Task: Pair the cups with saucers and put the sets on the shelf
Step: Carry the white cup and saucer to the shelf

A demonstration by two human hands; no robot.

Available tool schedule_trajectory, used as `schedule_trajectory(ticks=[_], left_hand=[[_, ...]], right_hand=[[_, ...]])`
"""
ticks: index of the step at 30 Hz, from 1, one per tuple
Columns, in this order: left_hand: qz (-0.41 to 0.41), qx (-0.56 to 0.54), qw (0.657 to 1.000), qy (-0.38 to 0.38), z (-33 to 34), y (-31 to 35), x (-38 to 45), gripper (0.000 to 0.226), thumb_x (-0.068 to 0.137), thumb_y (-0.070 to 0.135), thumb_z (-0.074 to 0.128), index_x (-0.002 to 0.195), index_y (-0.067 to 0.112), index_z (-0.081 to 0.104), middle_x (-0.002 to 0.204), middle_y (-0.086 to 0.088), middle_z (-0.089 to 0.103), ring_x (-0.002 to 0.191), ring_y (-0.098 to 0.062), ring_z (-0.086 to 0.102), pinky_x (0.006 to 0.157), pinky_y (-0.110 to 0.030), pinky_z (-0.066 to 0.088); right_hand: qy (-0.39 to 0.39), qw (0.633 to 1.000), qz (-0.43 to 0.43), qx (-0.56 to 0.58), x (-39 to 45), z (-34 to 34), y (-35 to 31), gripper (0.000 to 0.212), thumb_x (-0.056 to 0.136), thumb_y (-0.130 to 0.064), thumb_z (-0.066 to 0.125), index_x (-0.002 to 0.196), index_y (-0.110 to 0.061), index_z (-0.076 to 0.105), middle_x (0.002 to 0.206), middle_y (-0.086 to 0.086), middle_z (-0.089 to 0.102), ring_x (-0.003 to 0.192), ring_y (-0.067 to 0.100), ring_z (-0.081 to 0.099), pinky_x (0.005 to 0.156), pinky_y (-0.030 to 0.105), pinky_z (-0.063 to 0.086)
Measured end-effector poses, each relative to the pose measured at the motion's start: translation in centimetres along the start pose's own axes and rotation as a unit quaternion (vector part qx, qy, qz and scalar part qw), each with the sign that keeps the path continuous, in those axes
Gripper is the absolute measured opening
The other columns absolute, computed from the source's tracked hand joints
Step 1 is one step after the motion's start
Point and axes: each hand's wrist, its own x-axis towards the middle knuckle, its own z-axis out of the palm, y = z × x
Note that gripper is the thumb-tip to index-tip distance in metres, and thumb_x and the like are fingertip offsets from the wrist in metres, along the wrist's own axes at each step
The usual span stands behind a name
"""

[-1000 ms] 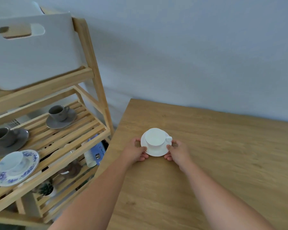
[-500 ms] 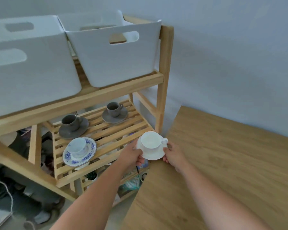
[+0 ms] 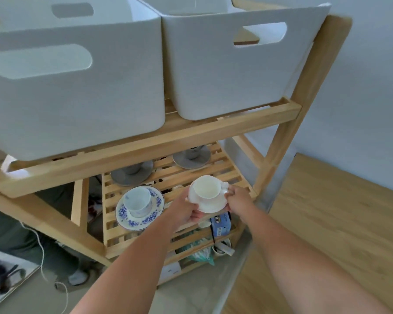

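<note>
- Holding a white saucer (image 3: 210,206) from both sides, the left hand (image 3: 184,210) grips its rim at about 8 o'clock and the right hand (image 3: 237,197) grips it at about 3 o'clock; both hands are closed on the rim, with the undersides of the fingers hidden beneath the saucer.
- On the saucer sits a white cup (image 3: 207,186), upright, its handle pointing toward 3 o'clock, right by the right hand's fingertips.
- This set is over the front right part of the slatted middle shelf (image 3: 227,175); I cannot tell whether the saucer touches the slats or is just above them.
- At 9 o'clock from the set, a blue-flowered saucer (image 3: 140,208) lies on the same shelf with a pale cup (image 3: 137,200) upright on it, near the white set but apart from it.
- Toward 11 and 12 o'clock, two grey cup-and-saucer sets (image 3: 132,174) stand at the back; the top rail cuts off the upper parts of both cups.
- Two big white bins (image 3: 222,71) fill the top shelf, the left one running out of view.
- Below the middle shelf, a blue box (image 3: 221,223) and some crumpled items are only partly seen through the slats and hard to make out.
- A wooden table (image 3: 338,234) lies at 4 o'clock.
</note>
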Motion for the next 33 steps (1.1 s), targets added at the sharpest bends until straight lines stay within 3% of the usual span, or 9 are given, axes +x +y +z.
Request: schedule_trajectory(ticks=[3, 7, 12, 17, 21, 26, 28, 31, 33], left_hand=[[-0.002, -0.005, 1.0, -0.009, -0.2, 0.2, 0.7, 0.064, 0.093, -0.013, 0.033, 0.135, 0.034, 0.042, 0.08, -0.011, 0.052, 0.054, -0.019, 0.043, 0.05, -0.028, 0.037], [0.0, 0.014, 1.0, -0.005, -0.2, 1.0, 0.7, 0.063, 0.094, -0.012, 0.031, 0.099, 0.048, 0.049, 0.081, -0.011, 0.053, 0.069, -0.022, 0.045, 0.065, -0.035, 0.041], [-0.019, 0.029, 0.999, -0.019, -0.7, 2.0, 0.9, 0.045, 0.099, -0.003, 0.03, 0.088, 0.038, 0.047, 0.091, -0.016, 0.051, 0.084, -0.027, 0.046, 0.064, -0.029, 0.045], [-0.052, -0.013, 0.999, 0.008, -0.7, 2.7, 1.4, 0.037, 0.1, 0.005, 0.035, 0.08, 0.034, 0.045, 0.078, -0.014, 0.05, 0.068, -0.023, 0.045, 0.06, -0.027, 0.042], [-0.06, -0.039, 0.997, 0.038, -0.6, 2.8, 2.3, 0.027, 0.099, 0.011, 0.042, 0.084, 0.032, 0.05, 0.078, -0.016, 0.059, 0.072, -0.027, 0.052, 0.067, -0.033, 0.05], [-0.076, -0.081, 0.992, 0.052, -0.3, 3.4, 2.7, 0.033, 0.101, 0.009, 0.043, 0.078, 0.032, 0.048, 0.088, -0.016, 0.056, 0.072, -0.023, 0.049, 0.049, -0.023, 0.052], [-0.065, -0.073, 0.994, 0.047, -0.2, 3.3, 2.8, 0.036, 0.1, 0.004, 0.042, 0.078, 0.031, 0.049, 0.091, -0.016, 0.053, 0.079, -0.026, 0.046, 0.053, -0.025, 0.049], [-0.04, -0.052, 0.997, 0.049, -0.4, 2.8, 2.8, 0.034, 0.099, 0.002, 0.042, 0.087, 0.034, 0.051, 0.092, -0.016, 0.055, 0.083, -0.027, 0.047, 0.062, -0.027, 0.05], [-0.035, -0.044, 0.997, 0.06, -0.5, 2.5, 2.7, 0.035, 0.099, 0.001, 0.044, 0.108, 0.034, 0.05, 0.092, -0.018, 0.06, 0.081, -0.027, 0.055, 0.066, -0.03, 0.055]], right_hand=[[-0.003, 1.0, 0.023, 0.002, 1.6, 0.5, 0.2, 0.039, 0.099, -0.01, 0.043, 0.137, -0.015, 0.049, 0.108, 0.015, 0.061, 0.072, 0.021, 0.056, 0.051, 0.025, 0.048], [0.0, 1.0, 0.023, -0.013, 3.3, 0.8, 0.4, 0.041, 0.099, -0.011, 0.045, 0.14, -0.015, 0.046, 0.07, 0.01, 0.058, 0.055, 0.018, 0.053, 0.051, 0.028, 0.049], [0.017, 0.999, 0.017, -0.022, 4.7, 1.0, 0.4, 0.037, 0.098, -0.018, 0.05, 0.135, -0.014, 0.053, 0.069, 0.006, 0.061, 0.058, 0.021, 0.057, 0.056, 0.032, 0.051], [0.027, 0.998, 0.014, -0.047, 4.9, 1.2, -0.2, 0.038, 0.098, -0.025, 0.05, 0.136, -0.021, 0.052, 0.082, 0.006, 0.065, 0.06, 0.014, 0.058, 0.051, 0.028, 0.05], [0.038, 0.998, 0.016, -0.041, 5.4, 1.4, -0.4, 0.04, 0.098, -0.027, 0.049, 0.138, -0.028, 0.049, 0.074, 0.005, 0.066, 0.057, 0.014, 0.057, 0.05, 0.028, 0.048], [0.059, 0.997, 0.04, -0.012, 5.8, 1.7, -0.8, 0.038, 0.097, -0.032, 0.05, 0.135, -0.035, 0.051, 0.065, 0.003, 0.067, 0.054, 0.014, 0.059, 0.053, 0.028, 0.049], [0.059, 0.997, 0.051, -0.003, 6.1, 1.8, -1.0, 0.038, 0.097, -0.033, 0.05, 0.135, -0.037, 0.051, 0.065, 0.003, 0.068, 0.054, 0.015, 0.06, 0.056, 0.029, 0.052], [0.06, 0.997, 0.056, 0.009, 5.8, 1.8, -1.1, 0.037, 0.097, -0.033, 0.05, 0.133, -0.038, 0.052, 0.068, 0.004, 0.069, 0.055, 0.015, 0.06, 0.056, 0.029, 0.053], [0.066, 0.997, 0.048, 0.009, 5.3, 1.8, -1.1, 0.036, 0.097, -0.035, 0.047, 0.133, -0.038, 0.052, 0.071, 0.003, 0.068, 0.056, 0.014, 0.06, 0.053, 0.028, 0.049]])
